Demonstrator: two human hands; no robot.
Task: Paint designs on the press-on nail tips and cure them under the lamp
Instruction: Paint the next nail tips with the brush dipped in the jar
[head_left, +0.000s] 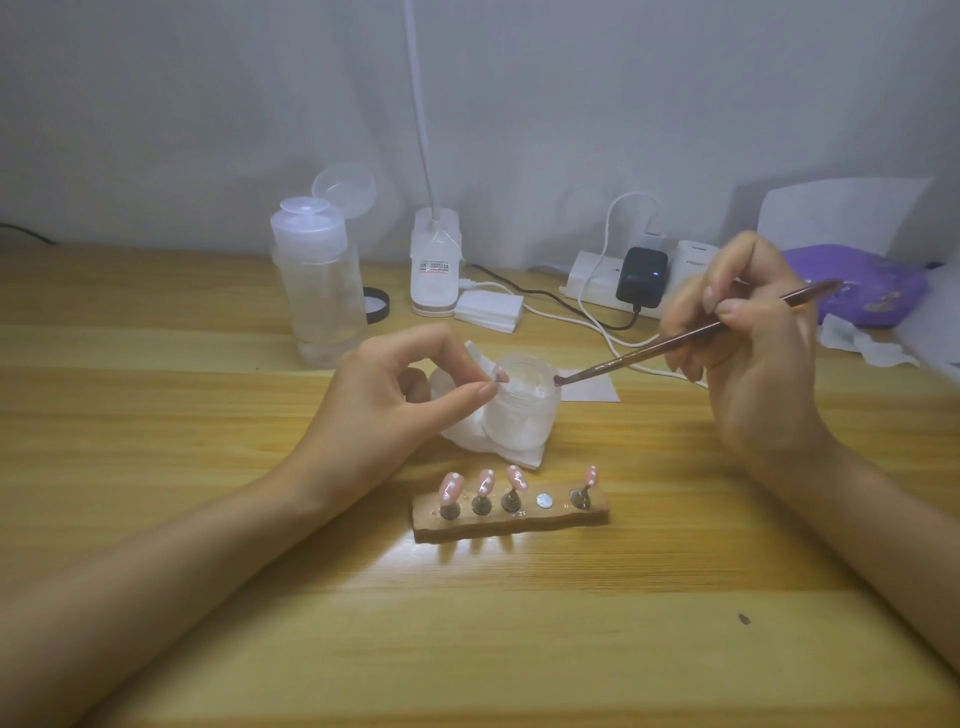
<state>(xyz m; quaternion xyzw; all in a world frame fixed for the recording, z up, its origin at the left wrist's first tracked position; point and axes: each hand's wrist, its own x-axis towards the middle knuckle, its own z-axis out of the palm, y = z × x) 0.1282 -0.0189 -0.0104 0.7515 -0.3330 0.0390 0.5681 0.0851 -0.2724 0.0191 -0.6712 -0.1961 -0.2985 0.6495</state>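
**Left hand** (395, 400): pinching one pink nail tip (500, 373) between thumb and forefinger, the other fingers curling loosely. It is hovering at the left rim of the frosted jar (522, 415).

**Right hand** (753, 338): gripping a slim brown brush (675, 347) pen-fashion, fingers curling round the handle. The brush head is touching the jar's right rim, near the held tip but apart from it. The two hands are sitting apart, one on each side of the jar.

**Jar:** standing upright and uncovered on a crumpled white tissue (467, 441).

**Wooden holder** (511, 522): lying on the wooden table (208, 597) in front of the jar, between the forearms. It is carrying four dotted pink tips (450, 487) on small stands. One bare metal disc (544, 500) is showing between the third and fourth.

**Behind, left to right:**
- clear pump bottle (319, 280), flip cap standing open
- black lid (378, 304), lying just beside the bottle
- white lamp base (435, 267), neck rising out of view
- stack of white pads (488, 312)
- power strip (592, 278), carrying a black adapter (641, 283)
- purple bag (862, 291), lying at the far right
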